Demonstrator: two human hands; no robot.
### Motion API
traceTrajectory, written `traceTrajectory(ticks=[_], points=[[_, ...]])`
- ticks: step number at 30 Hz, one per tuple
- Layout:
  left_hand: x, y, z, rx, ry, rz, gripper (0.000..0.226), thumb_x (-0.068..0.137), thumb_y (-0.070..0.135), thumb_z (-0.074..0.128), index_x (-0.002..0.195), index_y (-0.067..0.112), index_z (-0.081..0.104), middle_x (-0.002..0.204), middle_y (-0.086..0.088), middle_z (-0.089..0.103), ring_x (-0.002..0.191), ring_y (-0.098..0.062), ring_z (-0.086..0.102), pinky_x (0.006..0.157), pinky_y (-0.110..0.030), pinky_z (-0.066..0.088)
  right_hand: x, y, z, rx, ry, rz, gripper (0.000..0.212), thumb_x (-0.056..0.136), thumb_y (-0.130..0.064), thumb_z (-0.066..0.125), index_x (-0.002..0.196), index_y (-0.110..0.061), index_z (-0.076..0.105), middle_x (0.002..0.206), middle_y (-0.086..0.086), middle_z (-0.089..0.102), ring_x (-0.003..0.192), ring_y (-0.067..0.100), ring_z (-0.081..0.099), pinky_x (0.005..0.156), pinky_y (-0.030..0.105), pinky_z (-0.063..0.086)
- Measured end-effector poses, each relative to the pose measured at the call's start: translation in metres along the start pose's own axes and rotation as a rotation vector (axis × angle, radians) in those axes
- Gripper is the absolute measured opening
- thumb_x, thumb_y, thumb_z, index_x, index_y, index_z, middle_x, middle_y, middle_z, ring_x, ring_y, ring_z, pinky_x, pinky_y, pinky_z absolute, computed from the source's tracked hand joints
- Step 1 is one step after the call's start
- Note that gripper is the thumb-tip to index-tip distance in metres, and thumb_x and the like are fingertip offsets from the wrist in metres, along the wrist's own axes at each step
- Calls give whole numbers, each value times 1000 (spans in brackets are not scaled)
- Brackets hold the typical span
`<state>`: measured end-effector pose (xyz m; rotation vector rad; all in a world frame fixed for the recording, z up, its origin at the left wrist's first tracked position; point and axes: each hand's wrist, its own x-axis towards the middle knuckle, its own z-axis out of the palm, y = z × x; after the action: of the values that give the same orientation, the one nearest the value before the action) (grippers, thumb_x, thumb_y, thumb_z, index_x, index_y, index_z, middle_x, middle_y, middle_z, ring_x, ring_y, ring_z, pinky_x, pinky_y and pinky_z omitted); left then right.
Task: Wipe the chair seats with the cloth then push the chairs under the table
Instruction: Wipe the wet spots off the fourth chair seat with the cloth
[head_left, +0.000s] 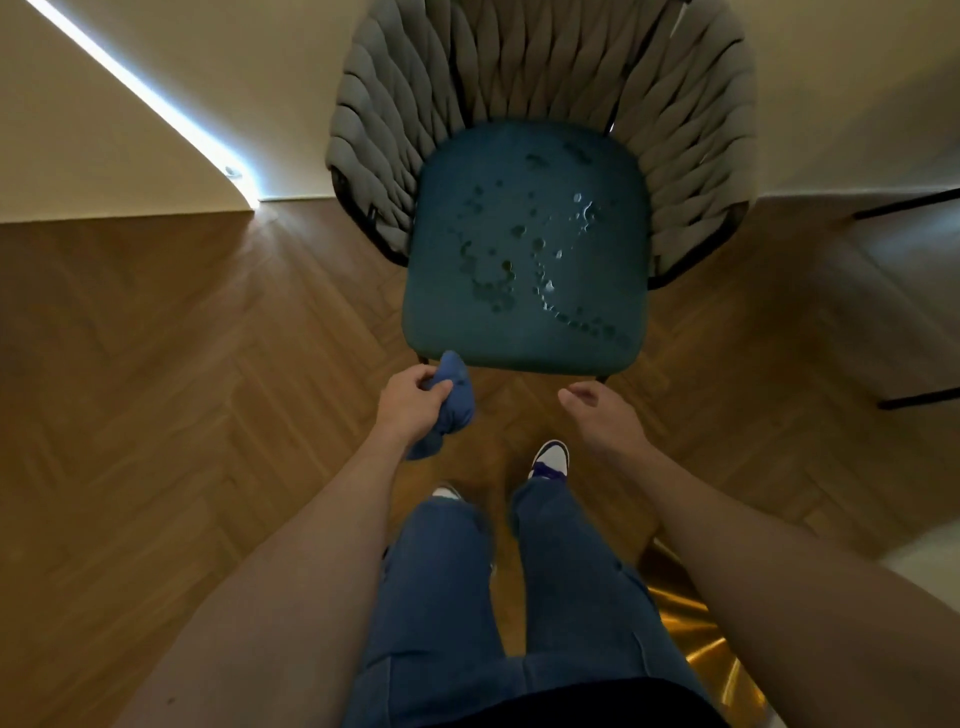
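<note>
- Chair in the upper middle of the view, facing the person, its back toward the pale wall.
- Seat is a dark teal cushion, roughly square with rounded corners, its front edge nearest the person.
- Water droplets lie scattered over the middle of the seat, some catching light; a curved trail of them runs toward the front right corner.
- The chair's backrest is made of thick grey woven straps that wrap around the seat on three sides, held on a thin dark frame.
- Cloth is blue, bunched into a soft wad, just below the seat's front left corner; its top end sits close to the seat edge, and I cannot tell whether it touches it.
- The left hand has its grip closed around the cloth, fingers curled over the top and a loose tail hanging beneath the wrist.
- The right hand hangs just in front of the seat's front right corner, its grip loose and holding nothing, fingers lightly bent, apart from the chair.
- The floor is wood laid in a herringbone pattern.
- The person's legs in blue jeans stand below the hands, with white and purple shoes pointing toward the chair.
- Thin dark legs of another piece of furniture show at the right edge.
</note>
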<state>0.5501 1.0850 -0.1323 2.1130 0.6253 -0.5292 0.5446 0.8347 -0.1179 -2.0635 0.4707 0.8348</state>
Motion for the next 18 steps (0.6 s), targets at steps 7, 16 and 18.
traceTrajectory(ticks=[7,16,18], points=[[87,-24,-10,89,175,-45,17,93,21,58,107,15,66,98,-1,65,90,-20,59,76,-29,44,75,5,0,39,86,85,46,100,-46,54,135,-16,58,130,2,63,113,15,56,98,31,45],[172,-58,9,217,439,-70,23,97,20,49,115,13,62,107,-10,63,99,-27,58,75,-31,39,155,24,-4,20,204,156,54,99,-48,56,142,-15,51,141,6,57,129,25,53,108,39,43],[183,-60,28,223,398,-22,23,96,17,50,113,8,63,104,-13,64,98,-30,59,76,-32,40,168,35,-13,10,267,168,55,98,-45,59,143,-14,49,143,8,54,131,27,51,102,35,41]])
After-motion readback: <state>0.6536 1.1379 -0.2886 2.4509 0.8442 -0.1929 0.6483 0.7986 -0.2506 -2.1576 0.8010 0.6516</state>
